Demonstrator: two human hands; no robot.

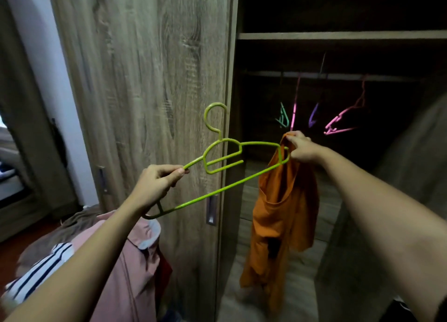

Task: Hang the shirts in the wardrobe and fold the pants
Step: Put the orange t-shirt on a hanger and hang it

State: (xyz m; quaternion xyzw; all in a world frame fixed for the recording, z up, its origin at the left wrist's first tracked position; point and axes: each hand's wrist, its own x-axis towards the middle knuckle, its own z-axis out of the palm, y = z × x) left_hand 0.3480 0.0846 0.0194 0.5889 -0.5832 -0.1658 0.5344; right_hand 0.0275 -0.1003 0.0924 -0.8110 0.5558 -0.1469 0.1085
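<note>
- Green hanger [227, 149]: gripped at one arm by the left hand [154, 185], held before the wardrobe [150, 79] door.
- Orange shirt [280, 210]: pinched by the right hand [302, 149], draped over the hanger's other end.
- Coloured hangers [338, 123]: hung on the rail [338, 76] inside.

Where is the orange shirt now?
The orange shirt hangs centre-right before the open wardrobe, pinched by the right hand at the green hanger end.

Your hanging hangers [338, 120] on the rail [338, 75] are motion-blurred, count unclear. The green hanger [225, 152] has its right tip buried in the orange shirt [283, 215]. The clothes pile [108, 261] is cut off at the bottom-left edge.
</note>
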